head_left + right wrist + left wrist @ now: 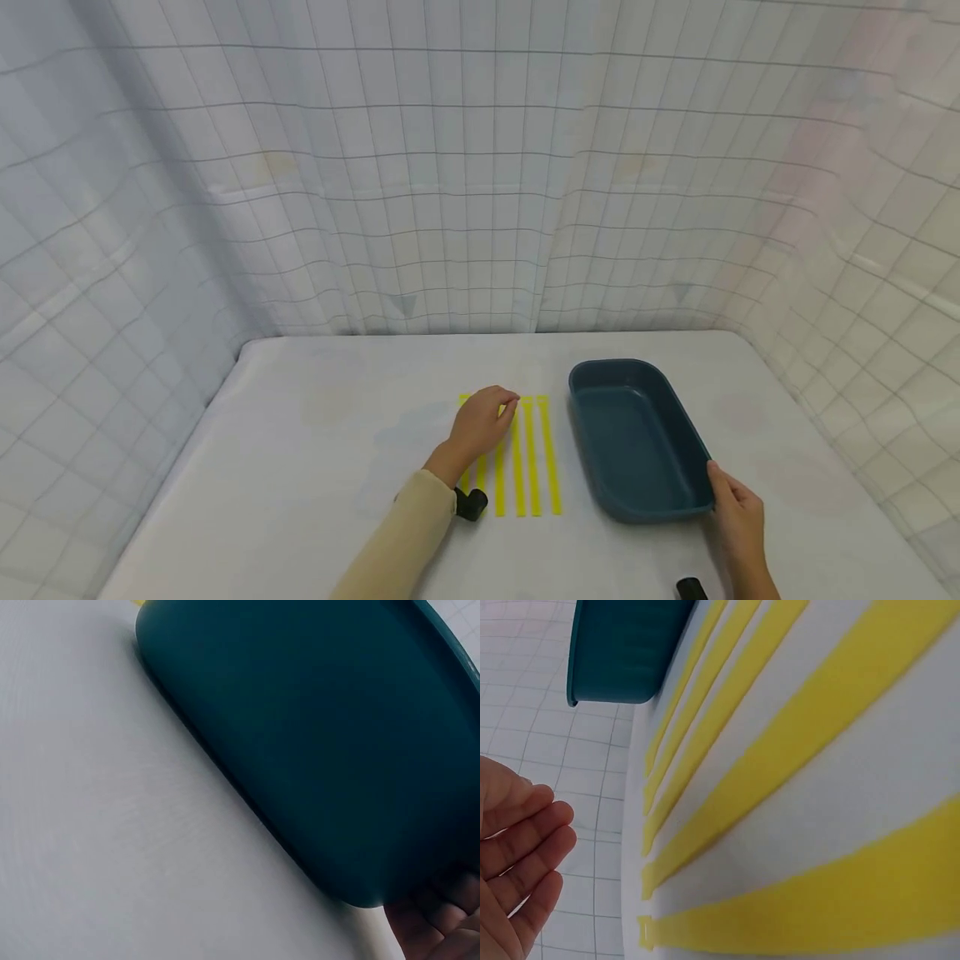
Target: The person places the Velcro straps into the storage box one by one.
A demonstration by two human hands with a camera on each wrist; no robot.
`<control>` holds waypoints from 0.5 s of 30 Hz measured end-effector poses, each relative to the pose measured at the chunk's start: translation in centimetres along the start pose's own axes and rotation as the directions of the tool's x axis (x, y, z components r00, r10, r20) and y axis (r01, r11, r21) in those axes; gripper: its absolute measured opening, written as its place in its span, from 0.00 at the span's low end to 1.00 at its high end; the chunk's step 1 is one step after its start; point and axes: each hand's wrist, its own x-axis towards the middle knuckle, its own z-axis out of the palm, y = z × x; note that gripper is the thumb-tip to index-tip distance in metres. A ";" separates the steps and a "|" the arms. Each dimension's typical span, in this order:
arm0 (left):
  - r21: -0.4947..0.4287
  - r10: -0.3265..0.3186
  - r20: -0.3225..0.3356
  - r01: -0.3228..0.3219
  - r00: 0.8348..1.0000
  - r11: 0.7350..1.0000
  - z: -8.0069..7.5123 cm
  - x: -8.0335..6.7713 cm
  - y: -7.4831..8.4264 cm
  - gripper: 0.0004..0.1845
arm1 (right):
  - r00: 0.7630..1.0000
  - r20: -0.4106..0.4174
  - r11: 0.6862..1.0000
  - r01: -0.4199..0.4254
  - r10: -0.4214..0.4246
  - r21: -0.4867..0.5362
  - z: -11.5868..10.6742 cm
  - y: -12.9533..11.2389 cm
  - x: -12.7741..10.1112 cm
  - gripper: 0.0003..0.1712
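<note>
A dark teal plastic tub (626, 442), rectangular with rounded corners, sits at the right of the white table, and its inside is bare. My right hand (738, 517) grips its near right corner, thumb at the rim; in the right wrist view the curled fingers (442, 919) go under the corner, partly hidden. Over the yellow strips (531, 458) hovers my left hand (482, 419), left of the tub. Its fingers (529, 851) are loosely bent in the left wrist view, with nothing seen between them. Part of the strips is hidden behind that hand and forearm.
Several yellow strips run front to back on the white tabletop (300, 442), joined by short pieces at the far end. White gridded curtains (465, 183) hang behind and at both sides. Black wrist devices (471, 505) show beside both wrists.
</note>
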 end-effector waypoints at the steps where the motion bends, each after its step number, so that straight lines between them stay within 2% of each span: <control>1: 0.005 0.005 -0.001 -0.005 1.000 1.000 0.3 0.3 -0.1 0.09 | 1.000 -0.005 1.000 0.004 -0.004 -0.001 0.0 0.0 0.0 0.41; 4: 0.026 -0.016 0.023 0.015 1.000 1.000 1.0 1.1 -0.2 0.09 | 1.000 -0.012 1.000 0.016 -0.016 -0.007 0.1 0.0 0.1 0.39; 9: 0.061 -0.058 0.117 0.052 0.991 0.997 2.1 2.7 -0.3 0.10 | 1.000 -0.014 1.000 0.022 -0.022 0.007 0.2 0.2 0.2 0.39; 15: 0.077 -0.084 0.263 0.066 0.961 0.995 2.9 4.7 0.0 0.12 | 0.997 -0.057 0.997 0.057 -0.055 0.046 0.5 0.3 0.1 0.37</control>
